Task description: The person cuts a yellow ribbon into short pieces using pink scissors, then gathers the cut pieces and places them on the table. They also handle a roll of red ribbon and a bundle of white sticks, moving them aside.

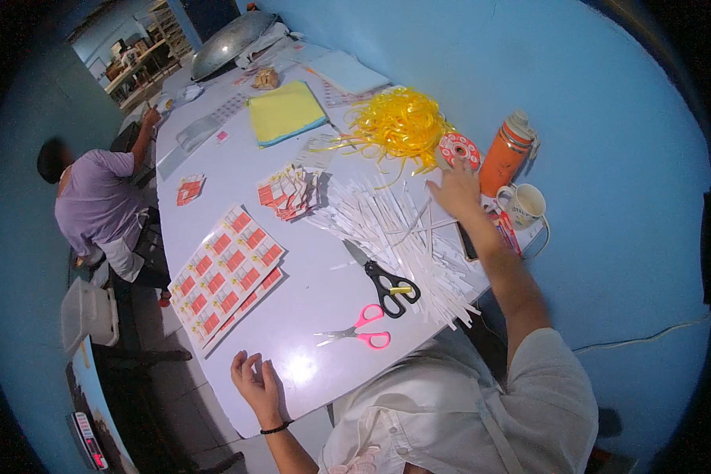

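Note:
My right hand (457, 191) reaches to the far right of the table, its thumb spread away and its fingertips at the near edge of a round red-and-white spool (470, 145). The spool lies beside a heap of yellow ribbon (399, 126). Over the table's near left edge rests my left hand (257, 389), fingers loosely bent and apart, with nothing in it. Between the hands lie pink-handled scissors (359, 336) and larger black-handled scissors (383, 278). Printed red-and-white label sheets (229, 276) are stacked ahead of my left hand.
White paper strips (407, 237) are piled beside cut labels (286, 193). An orange bottle (505, 154) and a white mug (523, 207) stand by the blue wall. Farther back are a yellow pad (286, 114) and a metal basin (229, 47). A person (107, 189) sits at the left.

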A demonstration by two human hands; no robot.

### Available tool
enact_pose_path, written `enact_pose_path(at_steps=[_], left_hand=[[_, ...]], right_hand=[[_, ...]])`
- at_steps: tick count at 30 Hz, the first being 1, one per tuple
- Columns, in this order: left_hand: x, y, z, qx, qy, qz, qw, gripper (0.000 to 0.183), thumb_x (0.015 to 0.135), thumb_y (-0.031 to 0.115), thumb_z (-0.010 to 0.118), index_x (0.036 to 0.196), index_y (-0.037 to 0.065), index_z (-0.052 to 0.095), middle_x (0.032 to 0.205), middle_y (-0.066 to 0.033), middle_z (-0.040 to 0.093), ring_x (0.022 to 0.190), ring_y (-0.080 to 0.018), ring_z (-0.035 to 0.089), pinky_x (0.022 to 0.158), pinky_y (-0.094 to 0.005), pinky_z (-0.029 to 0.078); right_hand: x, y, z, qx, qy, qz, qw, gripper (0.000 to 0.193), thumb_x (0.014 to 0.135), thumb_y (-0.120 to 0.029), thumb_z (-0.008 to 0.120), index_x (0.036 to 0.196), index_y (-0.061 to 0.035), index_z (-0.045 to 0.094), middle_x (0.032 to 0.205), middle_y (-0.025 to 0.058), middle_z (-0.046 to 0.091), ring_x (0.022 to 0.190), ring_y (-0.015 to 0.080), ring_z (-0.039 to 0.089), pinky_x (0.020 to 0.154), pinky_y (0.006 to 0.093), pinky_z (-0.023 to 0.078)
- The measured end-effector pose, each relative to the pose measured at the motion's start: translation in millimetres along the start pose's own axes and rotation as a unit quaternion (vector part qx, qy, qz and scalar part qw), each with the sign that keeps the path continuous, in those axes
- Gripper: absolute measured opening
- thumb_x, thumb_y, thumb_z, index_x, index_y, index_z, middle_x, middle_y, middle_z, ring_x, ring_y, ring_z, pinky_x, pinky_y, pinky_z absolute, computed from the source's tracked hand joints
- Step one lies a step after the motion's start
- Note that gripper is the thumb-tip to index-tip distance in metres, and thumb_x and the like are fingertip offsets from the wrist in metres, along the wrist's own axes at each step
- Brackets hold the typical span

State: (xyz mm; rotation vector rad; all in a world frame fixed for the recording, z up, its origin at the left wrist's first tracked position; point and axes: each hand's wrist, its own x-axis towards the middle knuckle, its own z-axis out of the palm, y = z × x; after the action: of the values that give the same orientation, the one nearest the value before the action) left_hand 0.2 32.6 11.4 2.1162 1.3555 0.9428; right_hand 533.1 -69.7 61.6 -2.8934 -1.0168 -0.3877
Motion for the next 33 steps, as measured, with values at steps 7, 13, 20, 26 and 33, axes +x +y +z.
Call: enact_pose_path(at_steps=[7,13,20,26,33], left_hand=[[0.5,0.3,0.0,0.002,0.003,0.009,1.000,0.020,0.083,0.009,0.068,0.102,0.003,0.065,0.128,-0.0184,0.049,0.121,-0.0342,0.047,0.103,-0.0441,0.037],[13.3,45.9,13.5,-0.055,-0.042,0.028,0.997,0.023,0.085,0.006,0.065,0.107,0.003,0.064,0.113,-0.0161,0.061,0.109,-0.0294,0.057,0.093,-0.0376,0.045],[26.7,120.2,59.4,-0.647,-0.223,-0.195,0.702,0.065,0.095,0.027,0.060,0.145,0.009,0.023,0.129,-0.0160,0.054,0.108,-0.0252,0.061,0.086,-0.0407,0.054],[54.1,83.2,80.1,-0.559,-0.203,-0.225,0.771,0.056,0.090,0.003,0.055,0.140,0.008,0.029,0.121,-0.0125,0.058,0.098,-0.0189,0.063,0.078,-0.0356,0.057],[53.5,60.1,95.8,-0.550,-0.194,-0.168,0.795,0.049,0.090,-0.006,0.051,0.134,0.005,0.032,0.125,-0.0126,0.051,0.098,-0.0171,0.062,0.075,-0.0317,0.056]], right_hand=[[8.3,25.1,-29.0,0.063,0.113,0.017,0.991,0.064,0.085,-0.034,0.066,0.133,0.0036,0.048,0.140,0.0203,0.045,0.130,0.0360,0.042,0.101,0.0493,0.037],[-82.9,-14.3,-105.5,0.257,0.242,-0.212,0.911,0.060,0.080,-0.016,0.068,0.134,0.0022,0.048,0.137,0.0177,0.051,0.122,0.0356,0.051,0.099,0.0492,0.040],[-174.9,-108.6,-100.9,0.396,0.018,-0.521,0.756,0.052,0.075,-0.010,0.071,0.125,-0.0046,0.059,0.134,0.0142,0.054,0.122,0.0327,0.052,0.101,0.0453,0.041],[-110.4,-136.1,-51.1,0.548,-0.102,-0.530,0.640,0.033,0.081,-0.021,0.073,0.107,-0.0029,0.064,0.110,0.0142,0.066,0.100,0.0305,0.064,0.092,0.0399,0.049],[65.3,-169.8,24.2,0.364,-0.031,-0.319,0.875,0.032,0.089,-0.019,0.059,0.116,-0.0025,0.061,0.124,0.0168,0.060,0.118,0.0330,0.054,0.100,0.0414,0.045]])
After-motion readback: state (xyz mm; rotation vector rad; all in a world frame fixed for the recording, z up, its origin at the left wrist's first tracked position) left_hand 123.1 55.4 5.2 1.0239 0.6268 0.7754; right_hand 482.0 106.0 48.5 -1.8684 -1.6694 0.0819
